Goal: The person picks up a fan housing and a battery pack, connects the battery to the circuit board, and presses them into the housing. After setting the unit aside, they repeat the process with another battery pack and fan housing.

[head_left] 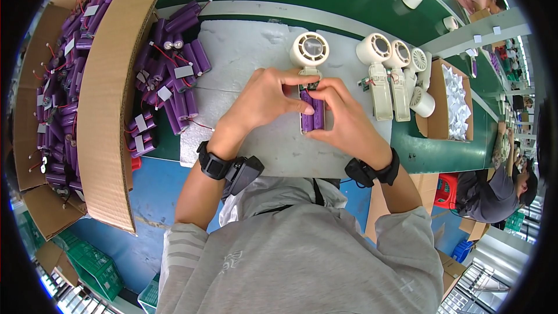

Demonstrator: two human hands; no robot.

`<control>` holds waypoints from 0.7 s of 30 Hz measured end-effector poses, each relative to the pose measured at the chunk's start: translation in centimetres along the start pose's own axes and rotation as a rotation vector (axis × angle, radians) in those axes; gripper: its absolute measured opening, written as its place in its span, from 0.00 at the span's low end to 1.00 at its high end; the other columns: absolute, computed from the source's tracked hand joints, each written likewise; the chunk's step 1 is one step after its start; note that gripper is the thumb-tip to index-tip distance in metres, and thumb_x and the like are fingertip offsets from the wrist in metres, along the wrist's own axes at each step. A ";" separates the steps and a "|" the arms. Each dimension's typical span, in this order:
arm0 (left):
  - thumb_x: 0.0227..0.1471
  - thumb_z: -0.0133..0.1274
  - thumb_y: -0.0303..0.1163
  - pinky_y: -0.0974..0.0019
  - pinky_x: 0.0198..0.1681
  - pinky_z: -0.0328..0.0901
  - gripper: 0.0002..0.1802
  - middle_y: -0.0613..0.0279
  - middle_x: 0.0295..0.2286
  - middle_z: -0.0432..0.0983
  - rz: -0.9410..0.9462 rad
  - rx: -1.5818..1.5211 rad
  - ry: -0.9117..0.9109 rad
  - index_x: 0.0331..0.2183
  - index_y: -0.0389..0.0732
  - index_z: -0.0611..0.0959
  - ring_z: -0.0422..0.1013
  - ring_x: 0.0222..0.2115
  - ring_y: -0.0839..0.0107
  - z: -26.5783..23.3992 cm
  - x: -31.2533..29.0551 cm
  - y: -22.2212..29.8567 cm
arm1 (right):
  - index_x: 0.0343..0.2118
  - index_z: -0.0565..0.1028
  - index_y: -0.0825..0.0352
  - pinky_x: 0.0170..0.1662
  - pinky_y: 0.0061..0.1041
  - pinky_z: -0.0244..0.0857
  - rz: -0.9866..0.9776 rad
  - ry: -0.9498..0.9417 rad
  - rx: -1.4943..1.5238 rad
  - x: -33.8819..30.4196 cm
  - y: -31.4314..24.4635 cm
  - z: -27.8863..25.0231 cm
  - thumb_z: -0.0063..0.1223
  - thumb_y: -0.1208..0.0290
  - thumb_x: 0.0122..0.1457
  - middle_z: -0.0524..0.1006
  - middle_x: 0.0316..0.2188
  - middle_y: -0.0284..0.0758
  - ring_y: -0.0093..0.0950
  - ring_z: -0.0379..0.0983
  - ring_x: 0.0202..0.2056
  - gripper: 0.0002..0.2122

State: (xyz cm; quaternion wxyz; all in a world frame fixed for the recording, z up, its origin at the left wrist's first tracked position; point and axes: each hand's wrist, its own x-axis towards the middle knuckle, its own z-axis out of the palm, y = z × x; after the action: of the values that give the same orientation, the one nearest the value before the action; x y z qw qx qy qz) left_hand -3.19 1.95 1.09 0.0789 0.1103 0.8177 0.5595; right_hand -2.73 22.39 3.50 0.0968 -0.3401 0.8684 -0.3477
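A white handheld fan (308,50) lies on the grey foam mat in front of me, its round head pointing away. Its handle is uncovered, and a purple battery pack (312,115) lies lengthwise in it. My left hand (261,102) closes in from the left, thumb pressed on the battery pack and index finger by the small circuit board. From the right, my right hand (349,113) grips the handle, with its thumb near the bottom end and its bent fingers at the board. The fingers partly hide the board and wires.
Loose purple battery packs (180,75) are heaped at the left, beside a cardboard box (107,99) full of more. Several white fans (381,90) lie on the right, near a small box of white pieces (427,122). Another person (494,195) sits farther right.
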 end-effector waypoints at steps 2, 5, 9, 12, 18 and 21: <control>0.31 0.71 0.29 0.67 0.30 0.65 0.31 0.59 0.28 0.79 0.023 0.008 -0.004 0.45 0.47 0.83 0.64 0.23 0.72 0.0 -0.1 -0.1 | 0.47 0.68 0.69 0.48 0.32 0.68 -0.022 0.004 -0.020 -0.1 -0.2 0.1 0.71 0.76 0.36 0.65 0.49 0.39 0.39 0.68 0.48 0.31; 0.34 0.70 0.26 0.70 0.32 0.65 0.32 0.61 0.33 0.80 0.067 0.024 -0.018 0.47 0.45 0.82 0.65 0.26 0.75 0.1 -0.4 -0.1 | 0.47 0.67 0.71 0.51 0.33 0.66 -0.130 0.054 -0.197 -0.1 -0.8 0.1 0.71 0.75 0.35 0.65 0.50 0.41 0.41 0.68 0.50 0.32; 0.36 0.69 0.26 0.69 0.34 0.67 0.35 0.58 0.41 0.78 0.290 -0.025 0.074 0.51 0.46 0.79 0.69 0.31 0.72 0.4 -0.1 -0.9 | 0.48 0.67 0.72 0.53 0.34 0.65 -0.066 0.038 -0.183 0.2 -1.1 0.1 0.70 0.75 0.37 0.65 0.52 0.42 0.43 0.67 0.50 0.32; 0.39 0.67 0.26 0.67 0.36 0.68 0.36 0.56 0.45 0.75 0.214 0.197 0.396 0.54 0.46 0.75 0.72 0.35 0.68 0.9 0.4 -0.3 | 0.51 0.67 0.72 0.53 0.35 0.64 -0.061 0.326 -0.392 3.6 2.1 -0.3 0.67 0.76 0.42 0.65 0.53 0.43 0.44 0.66 0.51 0.31; 0.42 0.64 0.26 0.63 0.39 0.68 0.32 0.54 0.44 0.75 0.110 0.168 0.376 0.52 0.44 0.75 0.71 0.38 0.60 0.0 -0.5 -0.3 | 0.53 0.67 0.70 0.47 0.31 0.68 0.021 0.434 -0.264 7.2 -2.4 -5.2 0.60 0.78 0.50 0.66 0.53 0.44 0.37 0.70 0.49 0.25; 0.44 0.62 0.26 0.57 0.48 0.67 0.28 0.49 0.45 0.74 0.096 0.119 0.331 0.50 0.40 0.76 0.70 0.44 0.50 -0.1 -0.4 -0.1 | 0.53 0.67 0.69 0.45 0.30 0.69 0.049 0.291 0.191 7.5 -3.6 -8.6 0.59 0.78 0.52 0.66 0.54 0.43 0.34 0.71 0.48 0.24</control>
State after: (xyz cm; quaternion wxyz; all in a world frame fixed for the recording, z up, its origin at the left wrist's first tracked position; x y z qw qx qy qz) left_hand -2.83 1.69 1.05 -0.0902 0.0601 0.8451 0.5235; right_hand -9.94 20.23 12.81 0.0105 -0.2543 0.8443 -0.4717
